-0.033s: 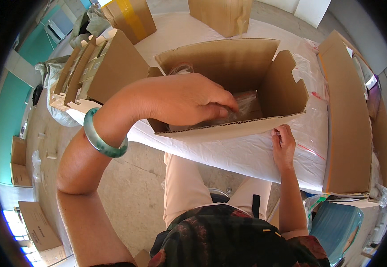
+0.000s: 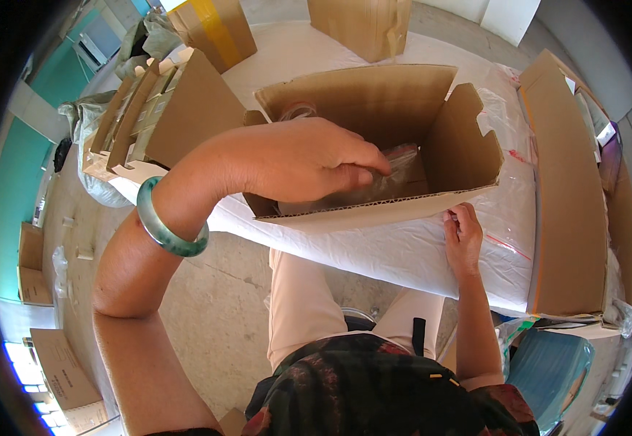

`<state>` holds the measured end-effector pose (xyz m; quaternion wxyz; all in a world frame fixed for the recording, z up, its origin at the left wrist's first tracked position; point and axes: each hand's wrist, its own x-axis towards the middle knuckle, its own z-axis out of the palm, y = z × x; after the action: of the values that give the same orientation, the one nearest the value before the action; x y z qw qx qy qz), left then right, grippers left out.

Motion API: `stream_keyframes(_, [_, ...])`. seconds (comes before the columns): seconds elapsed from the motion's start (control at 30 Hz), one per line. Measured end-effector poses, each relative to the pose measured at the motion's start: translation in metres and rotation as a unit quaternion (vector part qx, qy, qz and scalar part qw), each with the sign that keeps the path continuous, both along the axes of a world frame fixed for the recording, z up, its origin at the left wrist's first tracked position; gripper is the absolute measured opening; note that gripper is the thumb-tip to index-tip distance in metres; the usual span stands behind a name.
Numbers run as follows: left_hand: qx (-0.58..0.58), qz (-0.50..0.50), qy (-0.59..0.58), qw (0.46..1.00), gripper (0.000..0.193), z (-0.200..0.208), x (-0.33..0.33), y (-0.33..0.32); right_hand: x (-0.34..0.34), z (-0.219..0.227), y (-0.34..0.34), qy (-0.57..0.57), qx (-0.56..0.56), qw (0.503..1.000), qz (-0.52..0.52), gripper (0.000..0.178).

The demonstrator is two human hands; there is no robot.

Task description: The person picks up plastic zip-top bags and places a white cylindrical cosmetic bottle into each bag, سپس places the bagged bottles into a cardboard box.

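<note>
My left hand (image 2: 316, 161), with a green bangle (image 2: 158, 224) on the wrist, reaches over the near wall of an open cardboard box (image 2: 468, 142). Its thumb and forefinger are pinched together at a clear plastic bag (image 2: 402, 166) with a reddish strip along its top; the other fingertips are hidden. A coil of clear material (image 2: 300, 111) shows behind the hand at the box's far left. My right hand (image 2: 464, 236) rests on the white cover (image 2: 403, 254) just by the box's near right corner. Its fingers are curled, and I cannot see what they hold, if anything.
At left stands a carton (image 2: 203, 109) packed with flat cardboard pieces. A taped carton (image 2: 214, 33) and another box (image 2: 359, 27) stand at the back. A tall carton (image 2: 570, 189) lies right, beside flat clear bags (image 2: 505, 196) with red strips. Below right is a blue-green plastic-wrapped thing (image 2: 552, 370).
My left hand has shifted very slightly inside the box, and more of the plastic bag's reddish strip shows. My right hand has not moved.
</note>
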<state>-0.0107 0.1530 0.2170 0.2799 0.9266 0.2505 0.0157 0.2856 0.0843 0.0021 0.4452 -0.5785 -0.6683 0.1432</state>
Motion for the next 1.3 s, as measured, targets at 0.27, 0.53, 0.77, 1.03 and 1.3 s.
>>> stream_keyframes(0.27, [0.003,0.041,-0.014,0.999,0.03,0.018,-0.01,-0.009,-0.001,-0.001,0.0,0.01,0.017,1.0,0.006,0.014])
stream_keyframes(0.53, [0.082,0.096,-0.061,0.99,0.027,0.032,-0.029,-0.028,0.0,-0.003,-0.001,0.006,0.031,1.0,0.004,0.014])
stream_keyframes(0.77, [0.15,0.154,-0.107,0.971,0.026,0.05,-0.046,-0.06,0.002,-0.007,-0.001,-0.008,0.03,1.0,-0.001,0.012])
stream_keyframes(1.03, [0.158,0.219,-0.276,0.922,0.025,0.031,-0.058,-0.09,-0.001,-0.007,-0.005,0.0,0.038,0.999,-0.011,0.012])
stream_keyframes(1.3, [0.325,0.287,-0.15,0.888,0.04,-0.038,-0.06,-0.105,0.004,-0.018,0.005,-0.057,0.087,0.994,-0.027,0.015])
